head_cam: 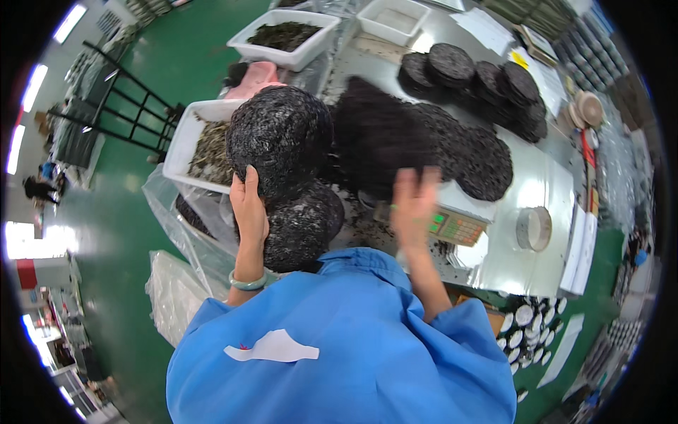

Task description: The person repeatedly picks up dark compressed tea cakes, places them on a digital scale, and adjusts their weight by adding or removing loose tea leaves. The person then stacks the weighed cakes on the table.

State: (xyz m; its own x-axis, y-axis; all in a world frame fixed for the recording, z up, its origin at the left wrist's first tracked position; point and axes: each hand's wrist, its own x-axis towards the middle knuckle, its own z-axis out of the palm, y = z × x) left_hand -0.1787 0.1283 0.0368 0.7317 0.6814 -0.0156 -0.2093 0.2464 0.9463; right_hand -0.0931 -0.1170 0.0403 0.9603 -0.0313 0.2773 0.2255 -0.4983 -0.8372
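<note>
My left hand (250, 206) grips the lower edge of a round, dark, pressed disc (280, 139) that leans upright above another dark disc (302, 228). My right hand (415, 204), blurred by motion, is at the near edge of a blurred black mass (376, 138); whether its fingers touch or hold it I cannot tell. Just right of that hand is a digital scale (460, 228) with green lit digits, partly hidden. More dark, crumbly discs (484, 161) lie overlapping beyond the scale.
White plastic tubs (177, 148) with dry leafy material stand at the left and back left; another white tub (394, 21) is at the back. Stacked dark discs (450, 64) lie at the back right. A metal ring (534, 228) and papers (483, 29) lie on the shiny tabletop.
</note>
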